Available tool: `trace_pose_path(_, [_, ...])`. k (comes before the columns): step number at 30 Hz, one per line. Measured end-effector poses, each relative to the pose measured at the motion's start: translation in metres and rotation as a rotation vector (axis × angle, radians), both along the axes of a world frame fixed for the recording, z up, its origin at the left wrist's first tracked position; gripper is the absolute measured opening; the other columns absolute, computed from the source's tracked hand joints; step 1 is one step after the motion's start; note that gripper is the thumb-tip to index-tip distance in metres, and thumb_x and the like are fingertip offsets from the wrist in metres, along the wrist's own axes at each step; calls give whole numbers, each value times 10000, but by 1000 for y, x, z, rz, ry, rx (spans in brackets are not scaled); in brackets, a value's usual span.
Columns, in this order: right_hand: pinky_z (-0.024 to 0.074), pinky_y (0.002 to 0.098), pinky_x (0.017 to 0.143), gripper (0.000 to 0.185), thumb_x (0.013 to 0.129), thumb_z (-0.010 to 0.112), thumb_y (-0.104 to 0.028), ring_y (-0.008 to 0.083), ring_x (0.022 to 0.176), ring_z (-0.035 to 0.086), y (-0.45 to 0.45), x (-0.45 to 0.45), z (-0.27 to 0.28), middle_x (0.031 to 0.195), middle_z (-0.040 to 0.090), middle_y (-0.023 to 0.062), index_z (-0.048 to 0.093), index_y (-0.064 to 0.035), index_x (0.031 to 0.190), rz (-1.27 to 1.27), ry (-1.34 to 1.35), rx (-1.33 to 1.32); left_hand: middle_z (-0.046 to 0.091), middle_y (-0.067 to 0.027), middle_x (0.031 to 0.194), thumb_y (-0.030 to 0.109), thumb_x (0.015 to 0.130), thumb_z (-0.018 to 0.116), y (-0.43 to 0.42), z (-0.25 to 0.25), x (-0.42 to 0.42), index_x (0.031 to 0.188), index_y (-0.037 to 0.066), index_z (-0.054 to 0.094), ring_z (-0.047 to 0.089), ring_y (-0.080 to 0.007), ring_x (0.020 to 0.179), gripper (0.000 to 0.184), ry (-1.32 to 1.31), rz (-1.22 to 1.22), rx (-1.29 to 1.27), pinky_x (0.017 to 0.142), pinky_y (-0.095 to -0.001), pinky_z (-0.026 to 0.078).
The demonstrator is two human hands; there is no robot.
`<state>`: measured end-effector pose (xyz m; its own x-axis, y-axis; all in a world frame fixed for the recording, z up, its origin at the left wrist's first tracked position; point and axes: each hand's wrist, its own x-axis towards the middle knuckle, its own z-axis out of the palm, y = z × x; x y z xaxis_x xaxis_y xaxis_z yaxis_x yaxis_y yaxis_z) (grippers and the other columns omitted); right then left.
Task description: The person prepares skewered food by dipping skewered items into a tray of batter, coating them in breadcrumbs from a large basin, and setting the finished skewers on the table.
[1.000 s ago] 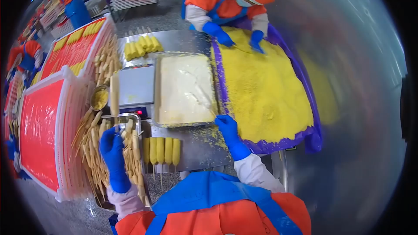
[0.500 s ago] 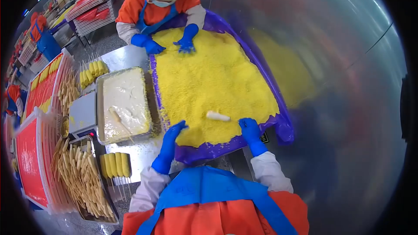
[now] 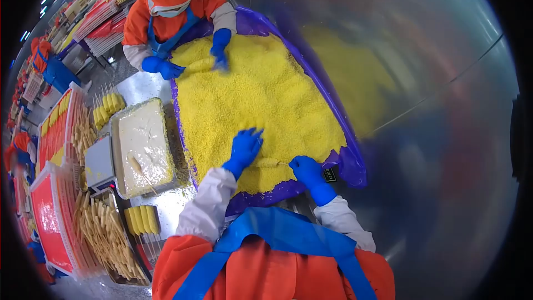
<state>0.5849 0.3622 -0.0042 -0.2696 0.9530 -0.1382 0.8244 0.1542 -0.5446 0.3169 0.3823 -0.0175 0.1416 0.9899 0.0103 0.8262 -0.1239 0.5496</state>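
Yellow crumbs (image 3: 261,105) fill a tray lined with purple plastic (image 3: 319,86). A crumb-covered stick item (image 3: 266,163) lies on them near the front edge. My right hand (image 3: 311,175), in a blue glove, is closed on the stick end at its right. Just above and left of the item, my left hand (image 3: 244,147) has its gloved fingers apart over the crumbs and holds nothing. Left of the crumbs, a pan of white batter (image 3: 143,139) has another stick item (image 3: 135,164) lying in it.
Across the crumbs a co-worker (image 3: 172,8) has both gloved hands at another coated piece. To the left are a scale (image 3: 100,161), a tray of bare stick items (image 3: 108,233), coated yellow pieces (image 3: 141,220) and stacked red-lined trays (image 3: 50,219).
The view has swung right since the first frame. The white item on the crumbs now has a yellow coating. My left hand has moved over the crumbs, and my right hand has closed on the stick.
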Motion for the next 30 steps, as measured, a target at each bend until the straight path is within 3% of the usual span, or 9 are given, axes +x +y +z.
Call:
trace_pose_path(8, [497, 450, 713, 302, 853, 636, -363, 351, 842, 654, -2, -1, 7, 885, 681, 154, 692, -67, 866, 234, 88, -110, 304, -115, 1554, 459, 931, 484, -70, 17, 17, 1499, 138, 327, 245, -353, 1444, 671, 186, -378, 238, 1153, -608, 120])
trace_pose_path(13, [510, 414, 729, 245, 849, 665, -311, 341, 838, 670, 6, -5, 16, 888, 691, 155, 717, -78, 903, 97, 207, -83, 278, -96, 1569, 482, 903, 515, -26, 29, 20, 1510, 157, 303, 227, -329, 1456, 721, 358, -153, 286, 1164, -592, 98])
trace_pose_path(17, [515, 407, 727, 249, 845, 691, -283, 312, 853, 679, -11, 22, -3, 908, 696, 153, 706, -48, 928, 306, 150, -239, 293, -101, 1561, 442, 908, 504, -58, 13, 18, 1489, 144, 354, 260, -300, 1447, 670, 3, -849, 167, 1174, -563, 95])
trace_pose_path(21, [514, 403, 746, 250, 854, 683, -261, 289, 853, 680, 0, 12, -7, 909, 698, 156, 708, -35, 959, 161, 226, -64, 273, -78, 1574, 483, 942, 460, -16, 33, 26, 1497, 148, 336, 230, -275, 1460, 660, 373, -372, 333, 1186, -513, 113])
trace_pose_path(23, [511, 401, 748, 253, 863, 679, -260, 288, 860, 680, -13, 27, -12, 912, 696, 164, 708, -32, 969, 199, 226, -219, 266, -63, 1578, 502, 964, 393, -30, 6, 26, 1505, 163, 318, 217, -267, 1464, 643, 11, -741, 155, 1182, -537, 99])
trace_pose_path(24, [510, 397, 747, 249, 870, 674, -259, 283, 854, 679, -21, 33, -17, 906, 696, 162, 706, -29, 958, 256, 217, -168, 268, -51, 1579, 489, 956, 419, -53, -20, 30, 1511, 172, 306, 219, -265, 1464, 649, 643, -863, 728, 1181, -547, 87])
trace_pose_path(25, [510, 397, 747, 249, 870, 674, -259, 283, 854, 679, -18, 31, -16, 906, 696, 162, 706, -29, 958, 253, 219, -167, 259, -59, 1582, 484, 953, 433, -62, 37, 25, 1515, 172, 293, 223, -264, 1463, 658, 203, -1024, 256, 1180, -550, 90])
trace_pose_path(29, [510, 391, 727, 243, 867, 679, -255, 284, 834, 674, -11, 9, -4, 889, 694, 150, 701, -27, 947, 97, 254, -23, 291, -90, 1565, 463, 943, 458, -1, 51, 35, 1511, 133, 295, 241, -284, 1457, 677, 324, -375, 353, 1158, -588, 103])
trace_pose_path(30, [509, 390, 720, 237, 866, 679, -248, 291, 828, 672, -16, 10, 0, 878, 689, 151, 698, -26, 943, 103, 232, -55, 274, -88, 1572, 457, 946, 454, -2, 47, 33, 1512, 133, 291, 245, -281, 1456, 672, 266, -493, 338, 1162, -582, 104])
